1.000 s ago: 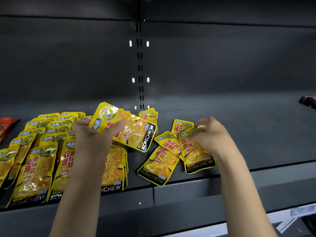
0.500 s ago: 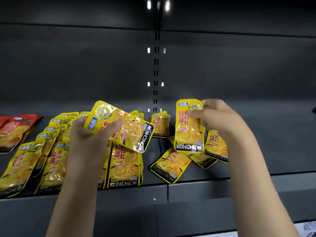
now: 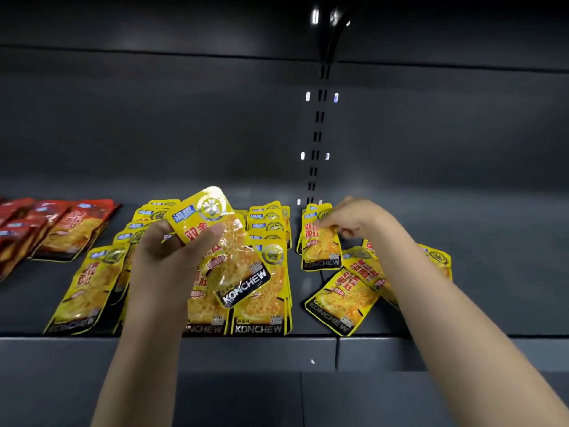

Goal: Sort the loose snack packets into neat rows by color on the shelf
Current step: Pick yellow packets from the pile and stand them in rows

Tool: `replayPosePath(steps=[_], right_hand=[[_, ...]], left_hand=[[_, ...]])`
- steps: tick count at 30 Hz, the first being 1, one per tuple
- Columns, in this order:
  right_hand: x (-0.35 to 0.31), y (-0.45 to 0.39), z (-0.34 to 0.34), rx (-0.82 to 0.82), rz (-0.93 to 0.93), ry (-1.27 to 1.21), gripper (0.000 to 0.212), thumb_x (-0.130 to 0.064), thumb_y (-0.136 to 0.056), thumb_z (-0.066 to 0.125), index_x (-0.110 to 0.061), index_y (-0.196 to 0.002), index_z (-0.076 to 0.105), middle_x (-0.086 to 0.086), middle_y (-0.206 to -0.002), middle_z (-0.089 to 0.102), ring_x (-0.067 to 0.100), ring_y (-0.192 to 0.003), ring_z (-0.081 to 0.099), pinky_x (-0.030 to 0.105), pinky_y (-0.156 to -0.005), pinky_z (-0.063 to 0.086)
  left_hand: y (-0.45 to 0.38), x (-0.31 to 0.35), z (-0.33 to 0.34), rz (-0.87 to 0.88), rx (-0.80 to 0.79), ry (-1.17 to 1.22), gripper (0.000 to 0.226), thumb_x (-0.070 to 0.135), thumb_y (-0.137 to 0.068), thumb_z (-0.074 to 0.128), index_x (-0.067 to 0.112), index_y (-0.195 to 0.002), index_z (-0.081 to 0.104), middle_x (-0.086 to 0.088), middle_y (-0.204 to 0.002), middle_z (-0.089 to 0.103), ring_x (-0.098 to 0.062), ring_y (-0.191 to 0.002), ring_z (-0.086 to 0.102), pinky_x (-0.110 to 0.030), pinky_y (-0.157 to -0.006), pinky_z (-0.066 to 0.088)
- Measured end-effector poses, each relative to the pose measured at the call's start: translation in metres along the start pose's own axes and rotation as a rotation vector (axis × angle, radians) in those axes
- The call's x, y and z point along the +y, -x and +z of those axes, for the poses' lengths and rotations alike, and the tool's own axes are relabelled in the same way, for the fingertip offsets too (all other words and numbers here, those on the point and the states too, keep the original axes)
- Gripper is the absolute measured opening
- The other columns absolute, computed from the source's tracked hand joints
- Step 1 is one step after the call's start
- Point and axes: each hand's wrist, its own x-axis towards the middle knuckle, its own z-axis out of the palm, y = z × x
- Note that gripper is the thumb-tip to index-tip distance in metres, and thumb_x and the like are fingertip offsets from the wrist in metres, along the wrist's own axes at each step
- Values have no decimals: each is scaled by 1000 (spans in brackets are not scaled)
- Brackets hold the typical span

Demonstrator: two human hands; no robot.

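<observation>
My left hand (image 3: 167, 260) grips a yellow snack packet (image 3: 221, 241), tilted in the air above rows of overlapping yellow packets (image 3: 261, 285). My right hand (image 3: 357, 220) pinches the top of another yellow packet (image 3: 320, 245), which rests upright on the shelf right of the rows, on top of another one. A loose yellow packet (image 3: 338, 303) lies askew in front of it. More loose yellow packets (image 3: 437, 257) lie partly hidden under my right forearm. Red packets (image 3: 70, 229) lie in rows at the far left.
The dark shelf (image 3: 492, 288) runs on to the right of the loose packets. Its front lip (image 3: 246, 352) runs across below the packets. A slotted upright (image 3: 317, 134) stands in the back wall behind my right hand.
My right hand has carried its yellow packet back and down onto the shelf beside the rows. My left hand still holds its packet in the air. The view has shifted left, showing more red packets.
</observation>
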Motion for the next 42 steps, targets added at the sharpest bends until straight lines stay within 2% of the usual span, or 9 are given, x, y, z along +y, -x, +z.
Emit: replayPosePath(steps=[7, 13, 21, 23, 25, 30, 34, 39, 42], right_hand=[[6, 2, 3, 49, 22, 39, 33, -29, -83, 71, -13, -84, 42, 2, -66, 39, 14, -56, 37, 24, -52, 35], [11, -5, 7, 98, -62, 1, 40, -31, -77, 77, 0, -99, 63, 11, -100, 65, 22, -86, 58, 32, -77, 48], [10, 2, 4, 110, -93, -39, 50, -28, -80, 75, -1, -119, 57, 11, -119, 60, 26, -110, 56, 35, -95, 43], [11, 4, 2, 128, -107, -26, 53, -32, -82, 72, -2, -122, 55, 12, -126, 57, 27, -116, 53, 36, -99, 41], [13, 6, -2, 155, -119, -28, 53, -35, -84, 70, -2, -123, 54, 13, -126, 57, 28, -115, 53, 38, -99, 42], [23, 13, -17, 249, -167, 7, 46, -38, -87, 64, -14, -126, 53, 6, -123, 54, 23, -110, 52, 29, -89, 40], [40, 27, -25, 289, -190, 22, 40, -35, -87, 64, -16, -121, 57, 7, -121, 59, 24, -110, 56, 25, -82, 39], [59, 54, -24, 287, -161, 90, 34, -32, -88, 62, -18, -119, 60, 5, -116, 61, 24, -107, 57, 26, -81, 41], [68, 65, -24, 317, -150, 87, 28, -32, -90, 60, -20, -115, 61, 2, -110, 61, 22, -109, 54, 22, -77, 35]], left_hand=[[-3, -5, 1, -9, 6, -19, 21, 17, -68, 81, 18, -82, 65, -4, -77, 66, -22, -74, 60, -37, -73, 47], [-2, -6, 11, 23, -10, -31, 18, 8, -75, 74, 18, -74, 59, 13, -53, 61, 3, -43, 51, -8, -41, 38], [-5, -8, 22, -6, -44, -131, 35, 11, -76, 74, 18, -54, 49, 13, -40, 39, 0, -41, 42, -11, -41, 37], [-8, -5, 30, -5, -98, -161, 26, 12, -77, 74, 16, -57, 58, 10, -46, 48, -8, -51, 53, -17, -49, 47], [-14, 1, 40, 0, -165, -251, 5, 17, -82, 71, 12, -81, 69, 2, -67, 67, -12, -63, 64, -21, -55, 54], [-38, 12, 75, -58, -254, -308, 13, 23, -89, 64, 17, -99, 69, -1, -92, 73, -19, -85, 69, -27, -65, 59], [-54, 13, 110, -145, -314, -319, 4, 16, -83, 70, 18, -85, 67, -10, -96, 72, -27, -88, 70, -46, -81, 57], [-54, -4, 138, -101, -425, -524, 21, 16, -81, 74, 14, -67, 58, -5, -71, 63, -4, -49, 58, -15, -44, 47], [-53, -16, 143, -83, -458, -827, 35, 29, -80, 74, 15, -59, 49, -6, -70, 57, -19, -65, 56, -25, -60, 40]])
